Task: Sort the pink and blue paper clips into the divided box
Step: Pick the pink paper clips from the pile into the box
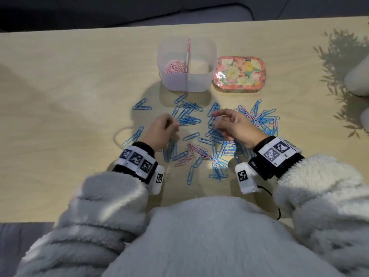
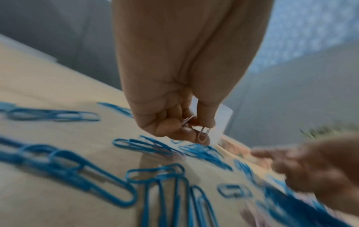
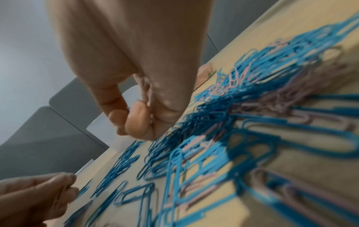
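Left hand pinches pink clips at its fingertips. Right hand curls, seemingly around pink clips, over the blue clips. Box sits far.

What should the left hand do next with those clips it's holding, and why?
Probably carry them to the clear plastic divided box and drop them in its left compartment: the left hand pinches small pink paper clips, and that compartment already holds a pink pile.

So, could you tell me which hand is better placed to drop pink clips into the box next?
Probably left: the left hand already pinches pink clips, and the box's pink compartment is on its side.
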`<state>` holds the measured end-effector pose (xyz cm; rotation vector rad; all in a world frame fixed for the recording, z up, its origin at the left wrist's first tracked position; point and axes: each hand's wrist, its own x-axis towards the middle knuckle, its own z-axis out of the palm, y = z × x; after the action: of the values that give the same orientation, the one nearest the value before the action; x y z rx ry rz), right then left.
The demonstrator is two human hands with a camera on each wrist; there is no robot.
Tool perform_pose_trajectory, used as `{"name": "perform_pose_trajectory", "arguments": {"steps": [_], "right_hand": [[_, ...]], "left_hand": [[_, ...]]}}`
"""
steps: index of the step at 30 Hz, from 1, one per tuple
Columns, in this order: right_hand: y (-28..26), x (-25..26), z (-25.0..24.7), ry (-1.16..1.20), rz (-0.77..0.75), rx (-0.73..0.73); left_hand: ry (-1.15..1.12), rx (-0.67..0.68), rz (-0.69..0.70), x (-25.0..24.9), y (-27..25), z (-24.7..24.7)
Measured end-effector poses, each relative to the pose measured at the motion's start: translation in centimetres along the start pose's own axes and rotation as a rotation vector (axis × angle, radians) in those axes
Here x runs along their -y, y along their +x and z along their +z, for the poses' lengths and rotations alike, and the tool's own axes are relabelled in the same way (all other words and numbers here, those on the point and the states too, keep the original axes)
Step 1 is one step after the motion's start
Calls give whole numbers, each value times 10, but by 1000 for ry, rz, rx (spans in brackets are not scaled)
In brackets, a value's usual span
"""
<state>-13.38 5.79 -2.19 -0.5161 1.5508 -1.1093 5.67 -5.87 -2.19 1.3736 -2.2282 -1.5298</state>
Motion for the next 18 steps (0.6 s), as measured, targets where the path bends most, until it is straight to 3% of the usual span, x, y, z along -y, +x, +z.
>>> {"name": "perform_pose_trajectory", "arguments": {"steps": [5,9,13,18], "right_hand": [[5,11,24,-135,97,61],[9,9,50,-681,-245,104],[18,9,76,-1120,-390,85],[35,12,99,-1167,-435,98]], "left_hand": [[-722,-21,-249,10,-1,-28],[-853,48,-432,8,-5,-41],[-679,149,-438,5,-10,-39],[202,-38,-140,27,-13,-35]]}}
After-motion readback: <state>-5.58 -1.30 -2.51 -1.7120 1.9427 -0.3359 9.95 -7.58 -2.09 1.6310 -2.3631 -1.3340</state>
